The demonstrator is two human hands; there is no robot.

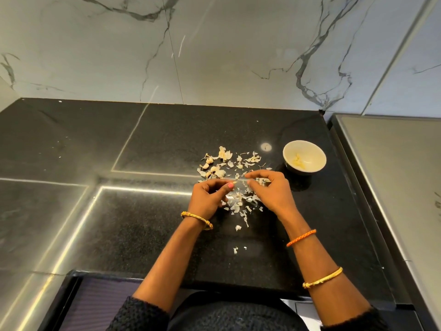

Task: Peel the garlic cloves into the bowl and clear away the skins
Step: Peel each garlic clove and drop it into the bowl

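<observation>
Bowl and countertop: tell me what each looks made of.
Bowl: probably glazed ceramic, with a smooth cream inside and dark glossy outside. Countertop: looks like polished black granite or similar stone, finely speckled and mirroring light streaks, with thin seams between slabs.

This is a home kitchen. A polished black speckled stone surface (167, 144), pieced from slabs with visible seams, runs up to a wall of large white marble-look tiles with grey veining (214, 48). Scattered on the stone lie papery pale garlic skins (238, 204) and a few unpeeled garlic cloves (210, 163). Near them stands a small round bowl, dark outside and cream inside (310, 151), holding peeled garlic pieces. On the right, just beside the stone, sits a flat grey metal panel (391, 168).
</observation>
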